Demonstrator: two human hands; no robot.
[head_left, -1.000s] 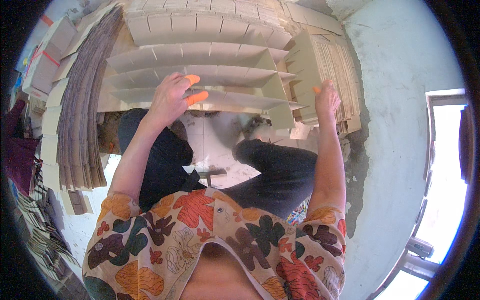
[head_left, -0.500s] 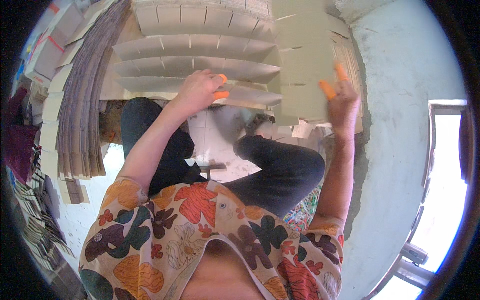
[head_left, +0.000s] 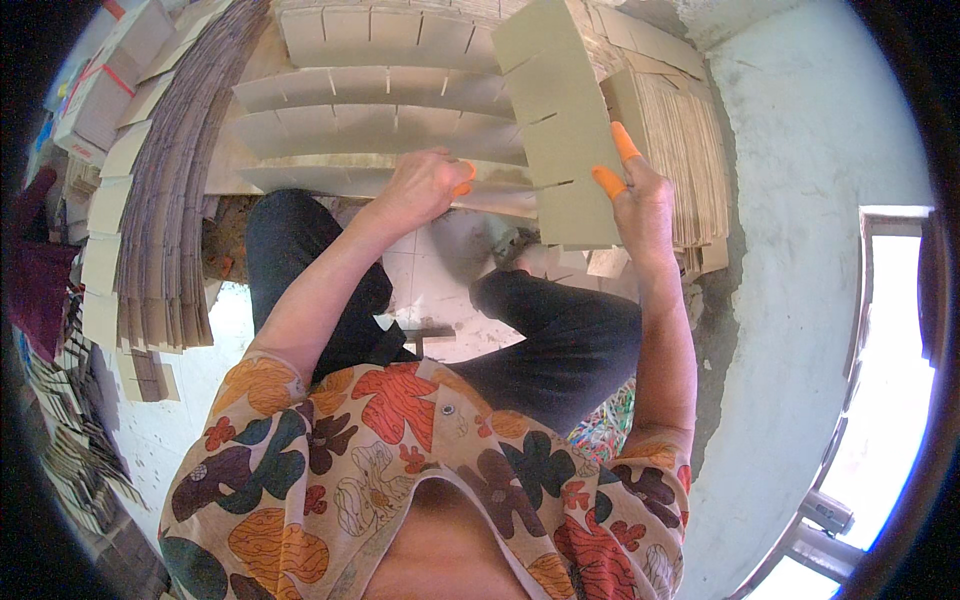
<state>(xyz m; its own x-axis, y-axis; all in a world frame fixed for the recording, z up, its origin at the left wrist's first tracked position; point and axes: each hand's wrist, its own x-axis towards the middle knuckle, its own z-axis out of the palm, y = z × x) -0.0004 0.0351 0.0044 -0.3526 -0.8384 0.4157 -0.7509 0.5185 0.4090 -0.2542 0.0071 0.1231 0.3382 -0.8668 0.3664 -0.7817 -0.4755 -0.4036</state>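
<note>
I see right hand (head_left: 640, 200) clamped on slotted cardboard strip (head_left: 558, 120), strip upright, orange-capped fingertips (head_left: 607, 181) at its right edge. Left hand (head_left: 425, 185) pinches front edge of slotted divider rack (head_left: 380, 130) (fingers together). Stacked strips (head_left: 165, 200) at left.

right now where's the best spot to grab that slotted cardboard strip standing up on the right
Probably its lower right edge, from the right, as the right hand does: the slotted strip stands upright, its slots cut in from the left, leaving the right edge unbroken.
</note>
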